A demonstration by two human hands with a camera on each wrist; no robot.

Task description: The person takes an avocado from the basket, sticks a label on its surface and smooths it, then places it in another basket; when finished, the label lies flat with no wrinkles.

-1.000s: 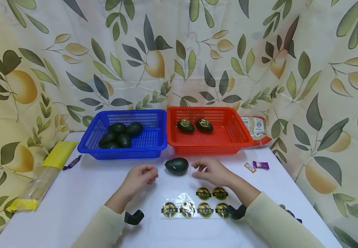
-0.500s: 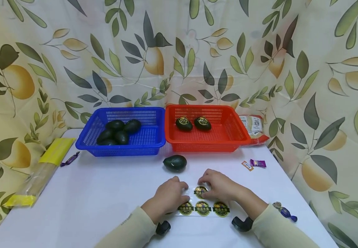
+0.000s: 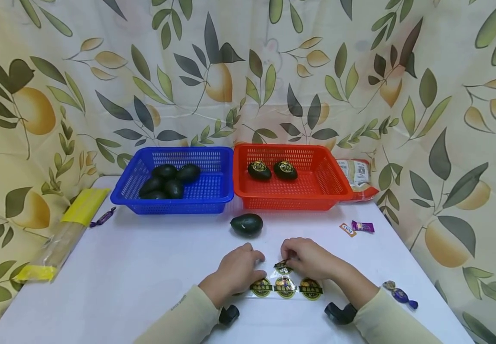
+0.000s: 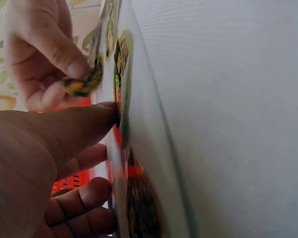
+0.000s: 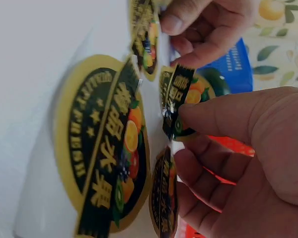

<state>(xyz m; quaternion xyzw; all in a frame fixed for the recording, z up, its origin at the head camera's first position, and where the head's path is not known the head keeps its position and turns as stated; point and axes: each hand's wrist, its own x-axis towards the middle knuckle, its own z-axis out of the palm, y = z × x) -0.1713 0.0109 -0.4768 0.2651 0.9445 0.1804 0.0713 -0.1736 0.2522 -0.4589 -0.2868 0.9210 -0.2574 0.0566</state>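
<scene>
On the white table lies a clear sheet of round black-and-gold fruit stickers. My right hand pinches one sticker between thumb and fingers; in the right wrist view it stands bent up from the sheet. My left hand is at the sheet's left part, its thumb pressing on the sheet beside a sticker, the other fingers loosely bent. Just beyond the hands rests a plain dark avocado. Two avocados with stickers lie in the red basket. Several plain avocados fill the blue basket's left part.
The blue basket stands left of the red one at the back. Behind the red basket's right side is a snack bag. Wrapped candies lie at the right and left. A yellow-ended clear plastic packet lies along the left edge.
Both hands have come from either side of the loose avocado down onto the sticker sheet. Since half a second ago, the right hand has begun lifting a sticker in its pinch.
</scene>
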